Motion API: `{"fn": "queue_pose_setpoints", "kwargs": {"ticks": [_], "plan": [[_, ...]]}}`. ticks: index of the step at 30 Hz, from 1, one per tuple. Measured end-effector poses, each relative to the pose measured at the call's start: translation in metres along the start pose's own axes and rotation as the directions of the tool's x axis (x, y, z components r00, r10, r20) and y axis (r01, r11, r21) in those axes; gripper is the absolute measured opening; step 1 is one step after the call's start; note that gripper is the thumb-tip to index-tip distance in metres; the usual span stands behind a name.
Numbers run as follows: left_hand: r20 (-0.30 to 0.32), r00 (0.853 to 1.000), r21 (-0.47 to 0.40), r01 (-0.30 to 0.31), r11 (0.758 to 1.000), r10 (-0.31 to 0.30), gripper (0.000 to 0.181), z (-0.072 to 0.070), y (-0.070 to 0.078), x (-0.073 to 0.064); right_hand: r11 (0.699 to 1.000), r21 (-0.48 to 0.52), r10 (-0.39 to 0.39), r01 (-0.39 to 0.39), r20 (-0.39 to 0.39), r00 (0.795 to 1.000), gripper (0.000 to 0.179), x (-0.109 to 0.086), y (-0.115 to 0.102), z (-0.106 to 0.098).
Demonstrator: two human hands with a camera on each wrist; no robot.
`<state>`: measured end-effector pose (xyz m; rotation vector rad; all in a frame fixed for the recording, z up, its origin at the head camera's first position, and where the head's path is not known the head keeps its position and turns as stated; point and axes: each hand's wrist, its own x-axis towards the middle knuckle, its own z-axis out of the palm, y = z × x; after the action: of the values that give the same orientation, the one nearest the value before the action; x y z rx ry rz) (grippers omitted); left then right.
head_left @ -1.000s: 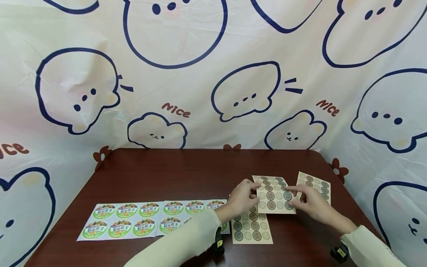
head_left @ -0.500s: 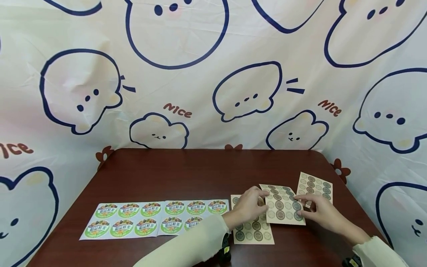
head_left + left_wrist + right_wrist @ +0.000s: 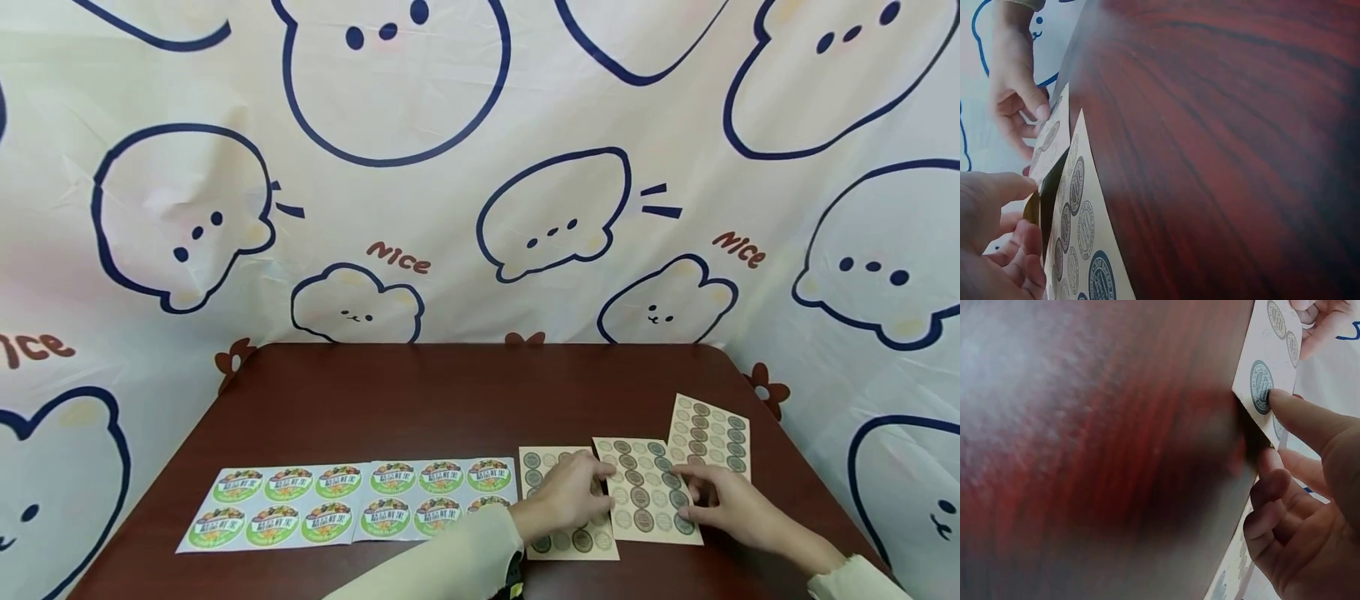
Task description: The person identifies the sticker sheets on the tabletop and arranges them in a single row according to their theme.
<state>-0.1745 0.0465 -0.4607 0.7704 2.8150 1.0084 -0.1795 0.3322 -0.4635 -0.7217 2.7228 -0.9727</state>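
Observation:
A cream sheet of round stickers, with pale and dark brown circles in rows, is held between both hands in the head view. My left hand pinches its left edge. On the opposite edge my right hand has a pinch grip, its thumb on top in the right wrist view. The held sheet is lifted a little above the table there. Beneath my left hand lies a second sticker sheet, partly covered by the hand. A third sheet of the same kind lies behind the right hand.
White sheets with green oval fruit labels lie in a row on the left, partly behind the left sleeve. They rest on the dark red-brown table. A cloth printed with cartoon outlines hangs around the table's back and sides.
Both hands have brought the held sheet toward the near side and to the right, lower down. It now sits between the left and right sticker sheets, uncovering more of the left one.

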Motion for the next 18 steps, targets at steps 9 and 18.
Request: {"fn": "queue_pose_setpoints", "kwargs": {"ticks": [9,18], "plan": [[0.033,0.999,0.031,0.024,0.999,-0.025,0.034,0.0015,0.0032,-0.0040,1.000,0.025,-0.008,0.006,0.069,0.998,0.068,-0.0046,-0.0007,0.0002],[0.038,0.999,0.068,0.005,0.998,-0.008,0.033,0.0058,-0.0003,-0.0054,0.999,0.040,-0.039,0.035,0.105,0.994,0.067,-0.0063,-0.0013,-0.0002]]}}
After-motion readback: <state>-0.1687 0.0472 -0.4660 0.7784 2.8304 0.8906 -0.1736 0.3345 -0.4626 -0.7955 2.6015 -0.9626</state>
